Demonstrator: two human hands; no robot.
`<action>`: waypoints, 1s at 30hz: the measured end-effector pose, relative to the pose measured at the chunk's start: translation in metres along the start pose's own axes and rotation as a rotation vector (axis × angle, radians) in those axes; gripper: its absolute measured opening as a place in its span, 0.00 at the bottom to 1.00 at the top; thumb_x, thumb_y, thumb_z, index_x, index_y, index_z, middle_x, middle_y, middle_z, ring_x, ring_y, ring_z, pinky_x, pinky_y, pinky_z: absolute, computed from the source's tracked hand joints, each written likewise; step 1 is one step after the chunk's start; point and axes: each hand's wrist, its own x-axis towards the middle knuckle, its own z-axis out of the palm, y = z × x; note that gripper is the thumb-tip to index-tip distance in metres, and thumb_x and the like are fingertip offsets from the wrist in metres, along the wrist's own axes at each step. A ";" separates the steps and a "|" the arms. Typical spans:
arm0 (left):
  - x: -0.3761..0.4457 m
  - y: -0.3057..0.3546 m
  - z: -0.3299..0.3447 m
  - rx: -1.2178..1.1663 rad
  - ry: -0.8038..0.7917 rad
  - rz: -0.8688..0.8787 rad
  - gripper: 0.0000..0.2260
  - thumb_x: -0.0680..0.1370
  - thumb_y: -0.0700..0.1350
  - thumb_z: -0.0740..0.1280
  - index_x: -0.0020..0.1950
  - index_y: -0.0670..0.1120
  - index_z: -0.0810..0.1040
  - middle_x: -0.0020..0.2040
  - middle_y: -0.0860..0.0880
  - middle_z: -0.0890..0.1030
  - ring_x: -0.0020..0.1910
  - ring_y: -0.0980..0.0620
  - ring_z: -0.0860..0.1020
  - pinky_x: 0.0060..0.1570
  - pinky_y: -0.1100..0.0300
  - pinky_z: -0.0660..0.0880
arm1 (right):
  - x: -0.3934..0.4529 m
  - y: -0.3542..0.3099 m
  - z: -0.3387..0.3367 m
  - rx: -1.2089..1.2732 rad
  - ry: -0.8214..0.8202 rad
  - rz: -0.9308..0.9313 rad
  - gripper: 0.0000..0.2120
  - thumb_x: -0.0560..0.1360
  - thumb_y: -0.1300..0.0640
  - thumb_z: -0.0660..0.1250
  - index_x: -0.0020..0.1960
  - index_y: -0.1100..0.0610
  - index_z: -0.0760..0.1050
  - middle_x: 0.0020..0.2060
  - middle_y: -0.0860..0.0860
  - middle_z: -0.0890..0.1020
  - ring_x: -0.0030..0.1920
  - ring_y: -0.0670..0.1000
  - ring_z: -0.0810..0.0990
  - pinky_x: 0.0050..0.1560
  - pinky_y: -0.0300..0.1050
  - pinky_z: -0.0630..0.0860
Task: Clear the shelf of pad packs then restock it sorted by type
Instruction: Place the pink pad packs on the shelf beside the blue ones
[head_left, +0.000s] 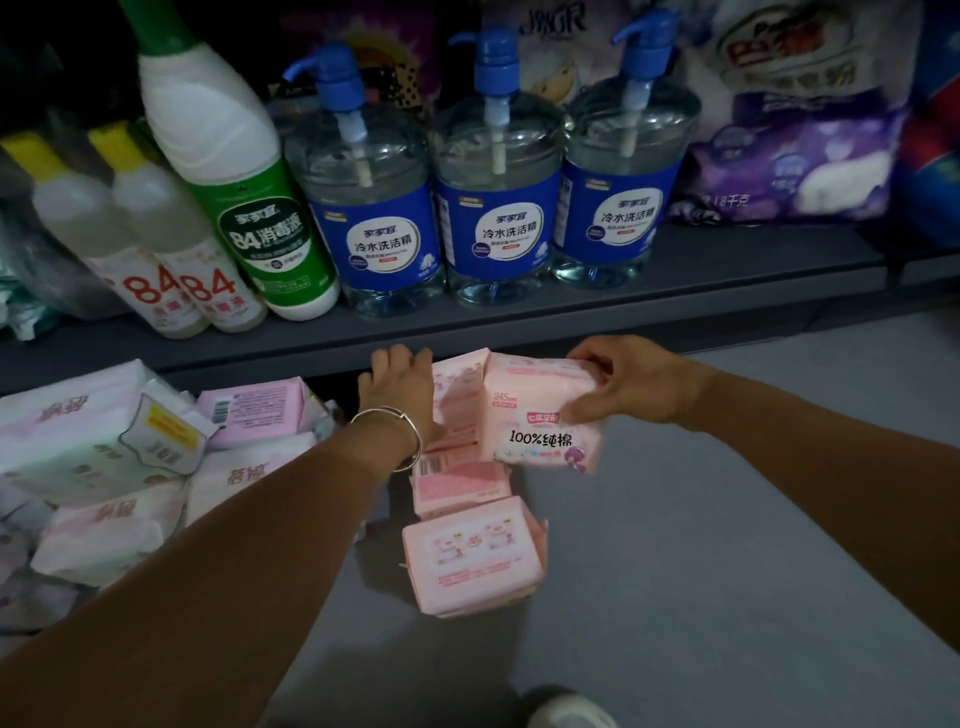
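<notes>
Head-worn camera looks forward and down, close over the shelf (519, 317) edge.

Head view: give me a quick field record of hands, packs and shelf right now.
left hand: reaches in toward the pink packs under the shelf edge, fingers curled; grip hidden
right hand: holds a pink pack marked 245mm
floor stack: more pink packs lie on the grey floor below the hands
left pile: white and pale pink packs heaped at left
shelf above: three blue-pump bottles, a green bottle, two yellow-capped 84 bottles
</notes>
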 end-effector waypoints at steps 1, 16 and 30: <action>0.001 0.001 0.001 0.036 0.015 0.003 0.39 0.68 0.53 0.74 0.72 0.46 0.58 0.67 0.44 0.63 0.66 0.43 0.61 0.61 0.51 0.64 | 0.000 0.000 -0.001 0.024 0.000 0.007 0.21 0.65 0.59 0.77 0.55 0.55 0.74 0.47 0.49 0.81 0.49 0.48 0.79 0.48 0.41 0.77; -0.022 -0.042 -0.104 -0.685 -0.120 -0.068 0.21 0.69 0.44 0.74 0.58 0.47 0.69 0.50 0.48 0.76 0.47 0.49 0.77 0.42 0.60 0.75 | -0.024 -0.059 -0.043 0.306 0.136 -0.081 0.12 0.70 0.62 0.72 0.53 0.60 0.76 0.45 0.54 0.82 0.43 0.49 0.81 0.37 0.37 0.77; -0.139 -0.084 -0.327 -0.857 0.266 0.042 0.17 0.72 0.44 0.72 0.58 0.49 0.72 0.49 0.50 0.77 0.40 0.55 0.77 0.34 0.63 0.73 | -0.152 -0.238 -0.130 0.278 0.352 -0.493 0.05 0.72 0.62 0.69 0.49 0.58 0.78 0.47 0.60 0.83 0.48 0.59 0.80 0.49 0.55 0.75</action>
